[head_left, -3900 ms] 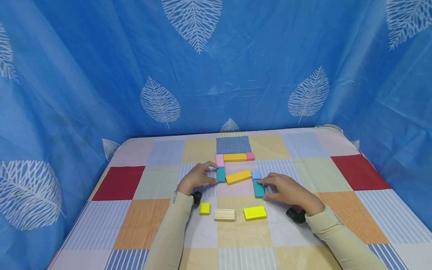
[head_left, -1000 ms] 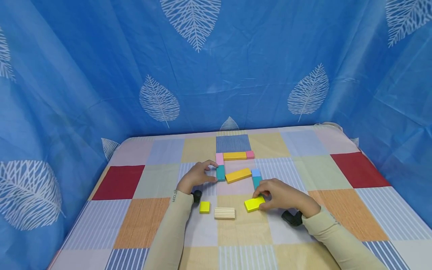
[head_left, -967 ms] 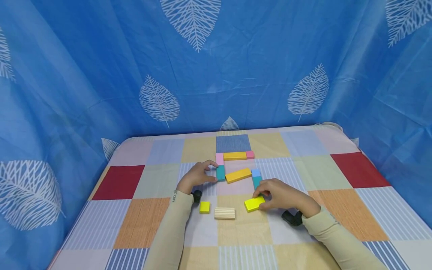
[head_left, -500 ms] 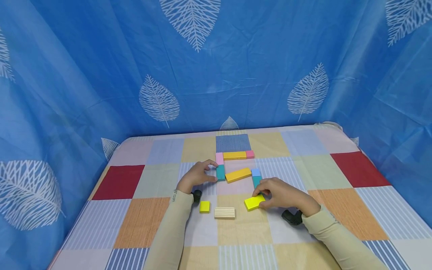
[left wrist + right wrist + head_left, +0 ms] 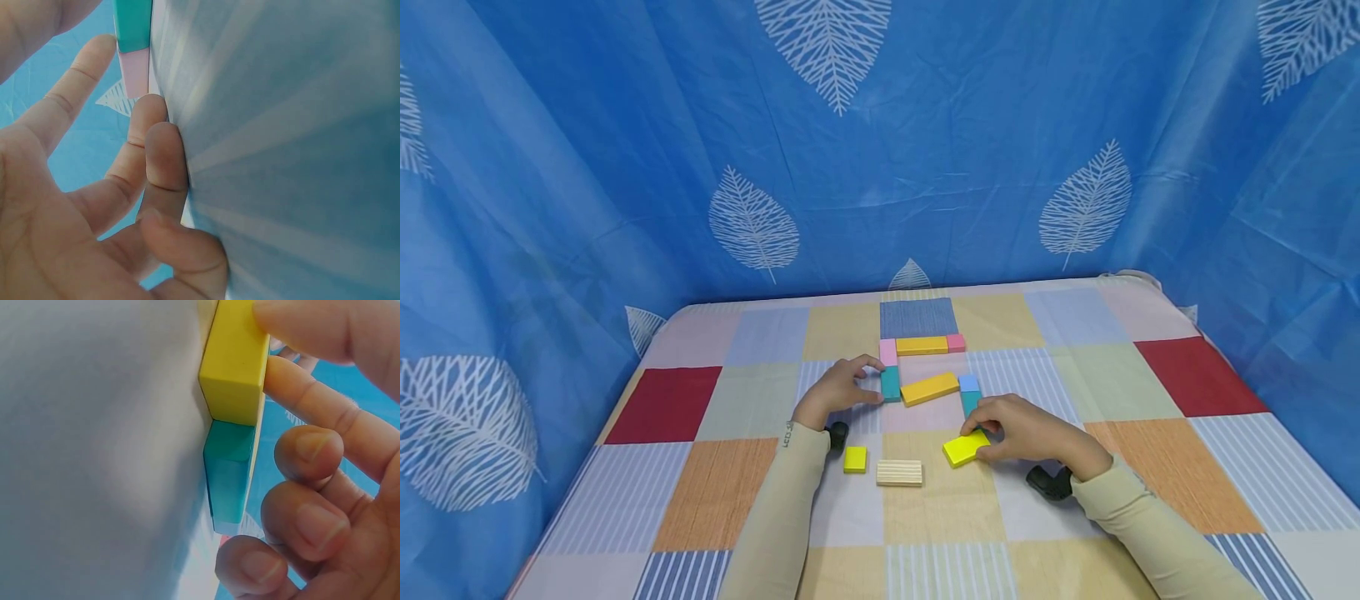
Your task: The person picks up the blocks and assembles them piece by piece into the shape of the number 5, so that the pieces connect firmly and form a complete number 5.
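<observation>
My left hand (image 5: 838,392) rests beside a teal block (image 5: 890,384), index finger and thumb at its left edge. The left wrist view shows that index finger fairly straight, with its tip right at the block (image 5: 133,26). My right hand (image 5: 1026,427) pinches a bright yellow block (image 5: 964,448) between thumb and index finger. The yellow block lies tilted on the cloth, near the lower end of another teal block (image 5: 971,402), partly hidden by the hand. In the right wrist view the yellow block (image 5: 236,353) and teal block (image 5: 229,462) appear end to end.
A pink block (image 5: 888,352), an orange block (image 5: 922,345) and a small red-pink block (image 5: 956,342) form a corner. Inside lies a slanted orange block (image 5: 929,389), beside a blue block (image 5: 968,382). Nearer are a small yellow block (image 5: 854,459) and a ridged wooden block (image 5: 898,472).
Since the oldest frame, my right hand has left the right teal block, taken hold of the yellow block and shifted it slightly away from me. My left hand has stayed put.
</observation>
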The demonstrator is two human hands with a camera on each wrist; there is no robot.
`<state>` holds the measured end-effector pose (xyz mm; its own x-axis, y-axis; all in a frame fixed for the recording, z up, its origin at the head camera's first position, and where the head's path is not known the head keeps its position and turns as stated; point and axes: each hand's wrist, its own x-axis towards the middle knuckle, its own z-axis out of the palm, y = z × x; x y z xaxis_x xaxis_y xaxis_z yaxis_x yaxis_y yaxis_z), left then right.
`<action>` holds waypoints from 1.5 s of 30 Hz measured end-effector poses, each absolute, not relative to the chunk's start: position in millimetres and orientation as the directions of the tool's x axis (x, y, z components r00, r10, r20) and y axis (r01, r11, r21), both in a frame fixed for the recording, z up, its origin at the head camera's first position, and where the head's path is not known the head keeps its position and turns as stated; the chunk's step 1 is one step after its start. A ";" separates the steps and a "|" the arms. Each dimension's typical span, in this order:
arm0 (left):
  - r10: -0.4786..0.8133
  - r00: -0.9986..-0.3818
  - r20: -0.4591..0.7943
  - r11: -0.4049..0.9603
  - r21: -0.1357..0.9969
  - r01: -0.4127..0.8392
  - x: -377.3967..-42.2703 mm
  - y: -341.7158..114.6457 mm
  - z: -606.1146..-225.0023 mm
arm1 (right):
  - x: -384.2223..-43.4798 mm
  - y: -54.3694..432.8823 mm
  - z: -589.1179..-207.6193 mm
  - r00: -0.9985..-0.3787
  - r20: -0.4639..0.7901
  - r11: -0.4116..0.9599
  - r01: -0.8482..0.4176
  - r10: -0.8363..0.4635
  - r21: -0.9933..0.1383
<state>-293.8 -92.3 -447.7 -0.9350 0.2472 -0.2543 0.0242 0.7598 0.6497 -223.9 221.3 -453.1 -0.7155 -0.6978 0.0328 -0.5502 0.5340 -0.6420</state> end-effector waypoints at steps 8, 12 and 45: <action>0.249 -0.934 -0.258 0.760 0.649 0.023 -294.0 -93.3 -447.1 | -221.4 218.1 -449.9 -0.719 0.053 0.535 -0.562 -0.693 -0.631; 0.251 -0.933 -0.259 0.756 0.654 0.022 -293.9 -93.0 -447.2 | -218.8 212.7 -448.9 -0.714 0.112 0.516 -0.596 -0.691 -0.615; 0.266 -0.935 -0.235 0.743 0.668 0.043 -293.4 -94.7 -447.3 | -212.9 158.4 -456.0 -0.613 0.196 0.420 -0.707 -0.766 -0.570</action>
<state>-293.4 -94.7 -447.3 -0.9348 0.2659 -0.2354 0.0432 0.7431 0.6678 -212.9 158.4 -456.0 -0.6126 -0.7658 0.1956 -0.7065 0.4196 -0.5699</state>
